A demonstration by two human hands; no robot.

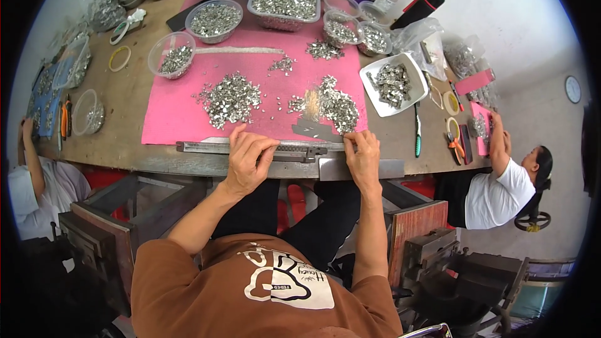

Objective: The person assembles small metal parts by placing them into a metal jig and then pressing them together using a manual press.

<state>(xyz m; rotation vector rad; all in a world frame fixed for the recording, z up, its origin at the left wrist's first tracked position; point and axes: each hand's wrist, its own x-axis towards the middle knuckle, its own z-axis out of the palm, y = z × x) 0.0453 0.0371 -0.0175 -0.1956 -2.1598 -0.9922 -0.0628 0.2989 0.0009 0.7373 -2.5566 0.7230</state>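
Note:
My left hand is over a long narrow metal rail at the table's front edge, thumb and forefinger pinched close to its slotted middle. Whatever sits between those fingertips is too small to make out. Past the rail's right end, my right hand is also pinched, by the near edge of a heap of small silvery metal pieces; its fingertips hide anything they hold. Another heap of metal pieces lies beyond my left hand. Both heaps rest on a pink mat.
Along the back stand a clear tub and bowls of metal pieces. A white square dish of larger pieces is at the right, near a green-tipped toothbrush and orange-handled pliers. People work at both sides.

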